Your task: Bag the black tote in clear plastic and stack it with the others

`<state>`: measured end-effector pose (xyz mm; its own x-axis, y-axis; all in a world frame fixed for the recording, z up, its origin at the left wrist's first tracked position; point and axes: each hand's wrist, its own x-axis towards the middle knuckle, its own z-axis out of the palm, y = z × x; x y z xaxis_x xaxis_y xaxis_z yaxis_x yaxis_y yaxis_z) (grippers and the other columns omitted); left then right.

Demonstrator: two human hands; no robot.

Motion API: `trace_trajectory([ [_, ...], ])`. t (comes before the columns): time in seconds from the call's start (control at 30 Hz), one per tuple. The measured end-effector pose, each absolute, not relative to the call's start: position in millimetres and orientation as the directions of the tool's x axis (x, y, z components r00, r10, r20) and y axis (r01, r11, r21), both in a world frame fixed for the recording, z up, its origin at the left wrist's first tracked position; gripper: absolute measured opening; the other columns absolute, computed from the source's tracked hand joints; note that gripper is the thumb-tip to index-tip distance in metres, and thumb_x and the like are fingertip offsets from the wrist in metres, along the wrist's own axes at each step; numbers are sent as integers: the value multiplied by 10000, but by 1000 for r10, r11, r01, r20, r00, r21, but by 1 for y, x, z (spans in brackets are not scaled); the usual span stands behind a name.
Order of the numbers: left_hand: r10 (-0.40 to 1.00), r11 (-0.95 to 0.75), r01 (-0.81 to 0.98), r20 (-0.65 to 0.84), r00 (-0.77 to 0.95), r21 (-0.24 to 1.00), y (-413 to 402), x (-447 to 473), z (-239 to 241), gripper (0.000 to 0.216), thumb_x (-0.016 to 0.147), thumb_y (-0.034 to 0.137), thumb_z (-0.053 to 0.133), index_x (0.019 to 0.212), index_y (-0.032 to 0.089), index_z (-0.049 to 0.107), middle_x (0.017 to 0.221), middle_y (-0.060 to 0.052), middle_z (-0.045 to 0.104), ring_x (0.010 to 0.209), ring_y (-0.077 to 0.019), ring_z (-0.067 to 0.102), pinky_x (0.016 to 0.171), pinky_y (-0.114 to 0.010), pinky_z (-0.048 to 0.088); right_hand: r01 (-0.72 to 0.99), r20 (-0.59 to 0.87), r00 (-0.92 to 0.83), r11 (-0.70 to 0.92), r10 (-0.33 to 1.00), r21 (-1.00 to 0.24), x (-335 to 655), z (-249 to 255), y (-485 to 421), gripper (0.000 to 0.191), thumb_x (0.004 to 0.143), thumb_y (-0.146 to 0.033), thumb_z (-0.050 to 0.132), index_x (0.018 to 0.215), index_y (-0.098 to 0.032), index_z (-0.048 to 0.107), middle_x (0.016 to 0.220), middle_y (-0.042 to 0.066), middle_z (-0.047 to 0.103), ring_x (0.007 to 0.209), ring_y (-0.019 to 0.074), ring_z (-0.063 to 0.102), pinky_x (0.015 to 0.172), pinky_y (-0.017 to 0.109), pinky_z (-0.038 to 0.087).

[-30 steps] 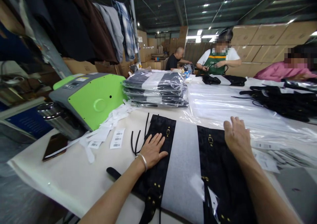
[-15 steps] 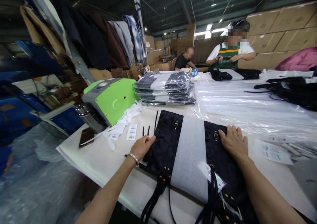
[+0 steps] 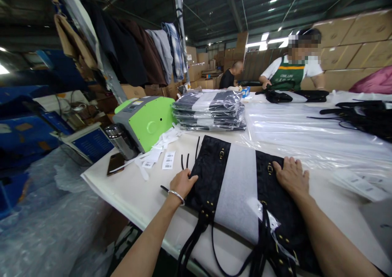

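A black bag [image 3: 205, 166] lies flat on the white table in front of me, with small brass buckles and studs. A pale grey paper band [image 3: 237, 187] runs across its middle. My left hand [image 3: 183, 184], with a silver bangle at the wrist, grips the bag's left edge, thumb on top and fingers partly hidden. Stretched out flat, my right hand [image 3: 292, 177] rests on the bag's right edge. Black straps [image 3: 192, 240] hang toward me over the near side. A white tag in clear plastic [image 3: 271, 220] is by the right-hand straps.
Behind the bag stands a stack of plastic-wrapped bags [image 3: 211, 109], beside a green machine [image 3: 150, 121]. Label strips [image 3: 168, 160], a flask [image 3: 122, 140] and a phone [image 3: 115, 164] lie or stand at left. Clear plastic sheets [image 3: 290, 126] cover the far right. A co-worker [image 3: 289, 74] stands opposite.
The view has swung slightly left. My left thumb has shifted a little down along the bag's edge, while my right hand stays put. The co-worker's hands have lowered toward the black item before them.
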<state>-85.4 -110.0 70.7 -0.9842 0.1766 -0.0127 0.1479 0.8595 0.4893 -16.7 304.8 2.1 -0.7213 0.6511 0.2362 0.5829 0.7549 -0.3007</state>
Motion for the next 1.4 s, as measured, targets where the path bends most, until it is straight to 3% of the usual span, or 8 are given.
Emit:
trace_trajectory([
  [0.1, 191, 818, 192, 58, -980, 543, -107, -85, 69, 182, 883, 344, 543, 759, 230, 473, 856, -14, 623, 877, -185, 604, 784, -275, 422, 578, 244, -725, 761, 644, -294, -16, 2, 304, 827, 961, -630, 118, 1518, -52, 317, 1602, 169, 280, 1499, 332, 146, 1178, 616, 158],
  [0.27, 113, 799, 119, 47, -992, 589, -99, -87, 67, 203, 987, 338, 371, 858, 226, 480, 791, -7, 622, 768, -162, 621, 706, -253, 446, 578, 242, -728, 765, 641, -285, -17, 1, 305, 824, 962, -631, 116, 1515, -55, 322, 1600, 171, 285, 1498, 335, 150, 1176, 618, 157],
  [0.43, 28, 853, 47, 45, -999, 521, -96, -83, 51, 288, 987, 299, 392, 1246, 201, 468, 896, -81, 685, 861, -254, 673, 754, -349, 469, 583, 230, -731, 763, 643, -280, -17, -1, 309, 818, 960, -631, 124, 1526, -66, 301, 1609, 167, 265, 1500, 331, 142, 1177, 619, 151],
  [0.6, 212, 918, 295, 299, -930, 265, -105, -75, 52, 456, 953, 269, 499, 1387, 145, 435, 1258, -170, 624, 1187, -305, 584, 966, -431, 475, 571, 217, -743, 769, 633, -287, -17, -2, 310, 806, 963, -629, 147, 1529, -73, 290, 1613, 172, 252, 1500, 336, 130, 1173, 625, 137],
  [0.8, 510, 743, 652, 502, -699, 152, -56, -77, 101, 517, 993, 441, 415, 1414, 144, 448, 1544, -130, 411, 1482, -273, 260, 1201, -465, 275, 548, 229, -746, 772, 625, -322, -16, -3, 310, 789, 975, -622, 154, 1544, -88, 263, 1613, 190, 238, 1506, 336, 101, 1175, 612, 97],
  [0.9, 569, 724, 672, 415, -710, 156, -27, -97, 95, 573, 1006, 493, 327, 1466, 158, 397, 1602, -107, 322, 1514, -241, 170, 1231, -459, 196, 546, 230, -748, 774, 623, -321, -17, -5, 311, 814, 965, -643, 132, 1543, -89, 276, 1609, 189, 251, 1505, 344, 117, 1174, 602, 101],
  [1.07, 583, 797, 570, -5, -813, 201, -16, -146, 43, 708, 983, 565, 292, 1538, 126, 266, 1639, -109, 204, 1524, -242, 132, 1245, -487, 118, 560, 223, -747, 773, 627, -298, -19, -6, 314, 841, 954, -653, 118, 1534, -73, 297, 1612, 180, 243, 1508, 339, 106, 1177, 604, 97],
  [1.4, 587, 796, 579, 12, -810, 176, -32, -112, 31, 817, 947, 636, 294, 1520, 54, 303, 1612, -203, 225, 1513, -307, 160, 1236, -489, 139, 581, 236, -747, 783, 621, -220, -16, -4, 309, 819, 951, -604, 111, 1518, -50, 315, 1614, 134, 261, 1512, 298, 121, 1188, 596, 136],
])
